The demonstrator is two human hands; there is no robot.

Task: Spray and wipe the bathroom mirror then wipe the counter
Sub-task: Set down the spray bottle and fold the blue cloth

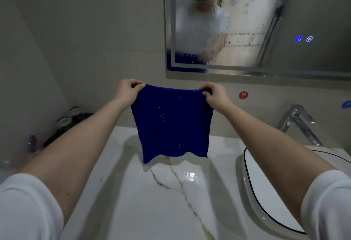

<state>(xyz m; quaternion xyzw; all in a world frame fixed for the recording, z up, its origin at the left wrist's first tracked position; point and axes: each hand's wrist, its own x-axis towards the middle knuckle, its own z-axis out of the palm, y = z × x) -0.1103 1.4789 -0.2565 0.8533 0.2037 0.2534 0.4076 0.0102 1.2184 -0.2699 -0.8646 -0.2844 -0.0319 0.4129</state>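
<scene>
Biggest thing here is the white marble counter (171, 201), grey veins running through it, taking up most of the near and middle part of the view. There's a shiny spot of reflected light on it a bit right of centre. On the far wall up top right hangs the mirror (266, 21), frosted border strip around the edge, and the glass is covered in streaky, foamy smears, heaviest on its left part. Two small lit blue icons glow on the mirror's right side.

On the right, sitting on the counter, is a white sink (252, 192) with a thin black rim, only partly in frame. Behind it stands a chrome faucet (298, 123), angled spout.

Front and centre is the blue cloth (171, 123), held up in the air above the counter and hanging flat like a little curtain, bottom edge wavy and clear of the marble. It's got a few pale specks on it. The left hand (126, 91) is pinched tight on the cloth's top left corner, the right hand (215, 95) clamped on the top right corner, so it's stretched between them just below the mirror's bottom edge. Both arms are bare with white sleeves near the camera.

Far left by the wall there's some dark clutter, too blurry to say what. Red round sticker (243, 95) on the wall right of the right hand.
</scene>
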